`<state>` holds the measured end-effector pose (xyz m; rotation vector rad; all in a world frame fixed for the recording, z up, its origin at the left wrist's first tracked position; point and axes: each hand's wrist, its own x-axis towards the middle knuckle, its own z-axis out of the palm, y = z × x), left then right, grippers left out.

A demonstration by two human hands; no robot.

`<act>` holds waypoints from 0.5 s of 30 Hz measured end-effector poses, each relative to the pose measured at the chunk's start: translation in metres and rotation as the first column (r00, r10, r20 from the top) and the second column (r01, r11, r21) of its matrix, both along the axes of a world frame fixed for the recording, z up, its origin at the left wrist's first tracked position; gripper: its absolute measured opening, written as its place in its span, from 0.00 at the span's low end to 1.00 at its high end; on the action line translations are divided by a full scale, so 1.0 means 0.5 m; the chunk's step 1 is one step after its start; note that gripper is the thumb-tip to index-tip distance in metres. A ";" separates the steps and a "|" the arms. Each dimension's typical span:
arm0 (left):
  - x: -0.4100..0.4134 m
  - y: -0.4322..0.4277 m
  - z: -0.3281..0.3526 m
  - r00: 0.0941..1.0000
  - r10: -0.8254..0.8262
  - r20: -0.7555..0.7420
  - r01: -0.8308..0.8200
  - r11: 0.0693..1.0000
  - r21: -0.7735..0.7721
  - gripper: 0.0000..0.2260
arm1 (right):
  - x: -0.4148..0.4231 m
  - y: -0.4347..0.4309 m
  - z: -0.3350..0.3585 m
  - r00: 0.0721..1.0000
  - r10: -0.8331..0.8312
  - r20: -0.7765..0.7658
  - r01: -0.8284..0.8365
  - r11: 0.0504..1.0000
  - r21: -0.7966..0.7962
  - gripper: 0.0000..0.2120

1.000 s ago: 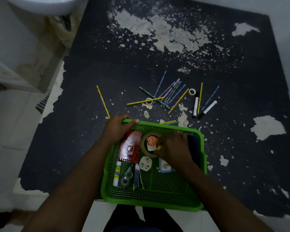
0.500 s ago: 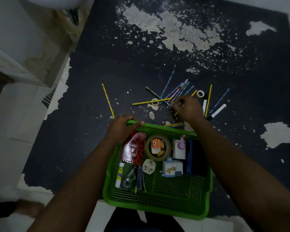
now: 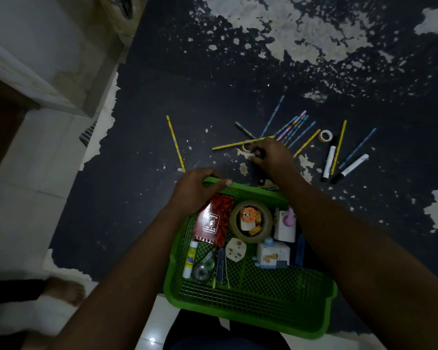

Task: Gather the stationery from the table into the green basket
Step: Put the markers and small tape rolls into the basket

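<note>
Fingers [image 3: 205, 173] of the left hand [image 3: 196, 190] are curled over the far rim of the green basket [image 3: 248, 315] at its 11 o'clock corner, thumb laid along the edge, steadying it. The basket sits at 6 o'clock in the view, at the near edge of the table [image 3: 137, 223], and already holds a red notebook [image 3: 214, 219], a big tape roll [image 3: 250, 238], a glue stick [image 3: 191, 258] and other bits. Just past the rim, at 12 o'clock from the basket, the right hand [image 3: 272, 159] hangs over a small tape ring [image 3: 245, 147] and one end of a yellow pencil [image 3: 234, 144], its fingers bent down toward them; whether they have closed on either I cannot tell. The step in hand looks like picking up the loose pieces one by one. The next move calls for a clean pinch and a short carry back over the rim. Farther out wait a fan of pencils [image 3: 292, 127] at 1 o'clock, a second tape ring [image 3: 325, 135] and two markers [image 3: 349, 170] at 2 o'clock, and a lone pencil [image 3: 175, 142] at 10 o'clock.
</note>
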<state>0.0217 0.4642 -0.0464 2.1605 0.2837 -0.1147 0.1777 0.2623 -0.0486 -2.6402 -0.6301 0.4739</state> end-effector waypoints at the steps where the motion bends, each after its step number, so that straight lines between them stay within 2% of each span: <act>1: 0.000 -0.001 0.002 1.000 0.000 0.001 0.000 1.000 0.001 0.24 | 0.003 0.002 0.000 1.000 0.007 -0.004 -0.007 1.000 -0.014 0.09; 4: -0.001 -0.001 0.006 1.000 -0.007 -0.001 0.007 1.000 -0.005 0.25 | 0.000 0.002 0.003 0.999 0.028 -0.015 -0.028 1.000 -0.002 0.04; 7: -0.002 -0.001 0.005 1.000 -0.013 0.002 0.013 1.000 -0.017 0.27 | -0.028 -0.013 0.028 0.998 -0.042 -0.037 0.048 0.983 0.176 0.04; 9: -0.001 0.000 0.004 1.000 -0.015 0.000 0.015 1.000 -0.008 0.28 | -0.061 -0.027 0.061 0.974 -0.133 -0.185 0.190 0.922 0.338 0.04; 11: -0.002 -0.001 0.006 1.000 -0.016 -0.002 0.016 1.000 -0.017 0.28 | -0.101 -0.040 0.101 0.938 -0.144 -0.314 0.281 0.848 0.450 0.02; 13: 0.000 0.000 0.006 1.000 -0.021 0.007 0.021 0.999 -0.025 0.28 | -0.137 -0.050 0.131 0.927 -0.119 -0.356 0.303 0.796 0.523 0.05; 15: -0.001 -0.001 0.008 1.000 -0.027 0.012 0.028 0.999 -0.017 0.29 | -0.177 -0.055 0.157 0.927 -0.055 -0.371 0.263 0.801 0.538 0.13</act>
